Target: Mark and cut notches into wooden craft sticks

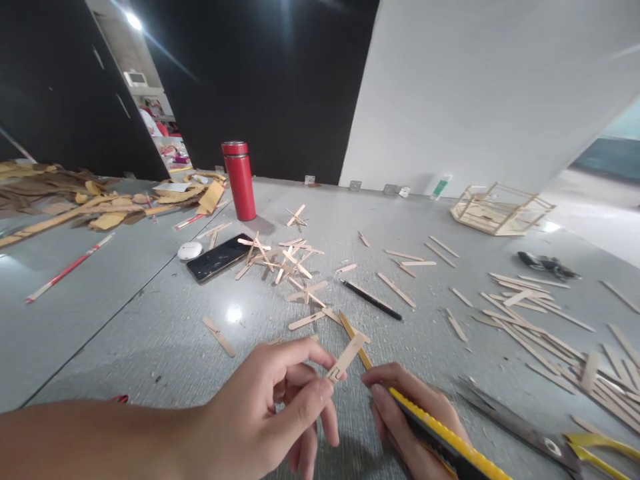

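Between the thumb and fingers of my left hand (287, 400) is a short wooden craft stick (347, 357), tilted up to the right, with dark marks near its held end. My right hand (417, 417) is closed around a yellow and black utility knife (440, 437). The knife's blade, yellowish in this light, points up and away, its tip beyond the stick. Blade and stick look close together; I cannot tell if they touch. Past the hands lie loose craft sticks (307, 320) and a black pen (373, 300).
A red flask (239, 181) stands at the back, near a phone (220, 257) and a white case (190, 251). Scissors (520, 423) and many sticks (530, 333) lie right. A stick frame (500, 210) sits far right; cardboard scraps (110, 203) are at left.
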### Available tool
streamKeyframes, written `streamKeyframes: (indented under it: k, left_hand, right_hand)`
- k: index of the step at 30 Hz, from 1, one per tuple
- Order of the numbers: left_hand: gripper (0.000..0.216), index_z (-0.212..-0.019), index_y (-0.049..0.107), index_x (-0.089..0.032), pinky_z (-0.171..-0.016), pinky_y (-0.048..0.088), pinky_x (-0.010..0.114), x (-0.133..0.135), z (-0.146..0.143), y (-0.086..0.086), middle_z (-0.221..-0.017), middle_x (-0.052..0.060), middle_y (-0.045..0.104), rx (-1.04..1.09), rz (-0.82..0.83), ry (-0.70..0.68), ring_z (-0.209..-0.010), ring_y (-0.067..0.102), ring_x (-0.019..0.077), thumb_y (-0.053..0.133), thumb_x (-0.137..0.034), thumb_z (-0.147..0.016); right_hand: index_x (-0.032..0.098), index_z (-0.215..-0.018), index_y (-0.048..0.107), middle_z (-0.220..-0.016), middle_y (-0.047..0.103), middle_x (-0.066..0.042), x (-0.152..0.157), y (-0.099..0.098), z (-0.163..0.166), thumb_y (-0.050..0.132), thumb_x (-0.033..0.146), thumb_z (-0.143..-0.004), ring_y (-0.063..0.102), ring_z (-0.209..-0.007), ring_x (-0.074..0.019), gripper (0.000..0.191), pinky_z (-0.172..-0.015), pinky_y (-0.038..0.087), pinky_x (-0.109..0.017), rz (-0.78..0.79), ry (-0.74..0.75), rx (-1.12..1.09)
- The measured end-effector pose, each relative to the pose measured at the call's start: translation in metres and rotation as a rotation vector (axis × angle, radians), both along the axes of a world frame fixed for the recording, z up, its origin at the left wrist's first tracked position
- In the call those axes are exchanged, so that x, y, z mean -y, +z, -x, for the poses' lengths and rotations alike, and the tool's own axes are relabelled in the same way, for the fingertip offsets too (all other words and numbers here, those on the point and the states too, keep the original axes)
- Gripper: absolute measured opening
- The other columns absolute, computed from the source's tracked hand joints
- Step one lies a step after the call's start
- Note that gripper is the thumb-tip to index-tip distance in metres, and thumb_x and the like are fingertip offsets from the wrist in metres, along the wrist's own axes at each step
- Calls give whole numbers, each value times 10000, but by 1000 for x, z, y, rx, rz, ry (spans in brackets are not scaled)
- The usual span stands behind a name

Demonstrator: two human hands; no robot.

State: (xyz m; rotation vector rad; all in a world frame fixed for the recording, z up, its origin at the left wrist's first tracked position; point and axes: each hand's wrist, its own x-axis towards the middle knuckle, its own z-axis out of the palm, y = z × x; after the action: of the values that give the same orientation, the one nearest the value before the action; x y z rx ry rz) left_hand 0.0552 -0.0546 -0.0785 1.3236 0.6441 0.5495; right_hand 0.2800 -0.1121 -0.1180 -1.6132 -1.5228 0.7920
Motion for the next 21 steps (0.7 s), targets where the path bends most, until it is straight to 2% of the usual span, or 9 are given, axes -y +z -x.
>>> streamKeyframes:
  k: [5, 9, 12, 16, 19, 21]
  left_hand:
    - [375, -1099, 473, -185, -508, 449, 170, 0, 0, 0, -814, 23, 677, -1, 25, -17, -517, 616, 70, 532, -550, -1038]
    - [415, -1096, 458, -185, -495, 445, 168, -1, 0, -1, -810, 22, 677, 4, 71, -24, -505, 608, 67, 550, -582, -1020]
    - [436, -1099, 440, -191, -496, 456, 173, -1, 0, -1, -804, 14, 674, 22, 115, -26, -506, 610, 70, 571, -597, -1005]
    - [427, -1085, 425, -202, -489, 449, 169, 0, -1, 0, -794, 3, 675, 49, 160, -53, -483, 595, 61, 577, -593, -1005]
    - [409, -1042, 422, -209, -483, 442, 165, 2, -2, -1, -789, -3, 677, 41, 176, -80, -470, 576, 52, 577, -586, -1008]
    - [412, -1012, 428, -208, -477, 427, 157, 3, -3, -2, -789, 0, 683, 31, 179, -105, -474, 568, 47, 585, -589, -1002]
  right_hand:
    - [259, -933, 658, -563, 554, 57, 2, -2, -1, 511, 455, -1033, 539, -489, -135, 265, -484, 424, -217, -15, 25, 21]
    - [249, -1007, 641, -596, 603, 51, 0, -7, -5, 485, 402, -1056, 568, -503, -136, 224, -506, 463, -222, -71, 78, 127]
    - [233, -1106, 656, -743, 707, 5, 0, -14, -10, 489, 279, -1046, 664, -593, -142, 183, -582, 541, -223, -146, 257, 254]
    - [224, -1280, 667, -1015, 747, -94, 1, -19, -13, 481, 133, -977, 750, -760, -173, 366, -650, 607, -248, -252, 474, 353]
    - [202, -1292, 661, -1057, 733, -115, 2, -7, -9, 446, 141, -995, 740, -791, -170, 372, -681, 616, -257, -251, 439, 293]
    - [199, -1192, 696, -825, 704, -46, 3, 8, -2, 467, 212, -1029, 674, -665, -141, 281, -607, 578, -218, -164, 330, 161]
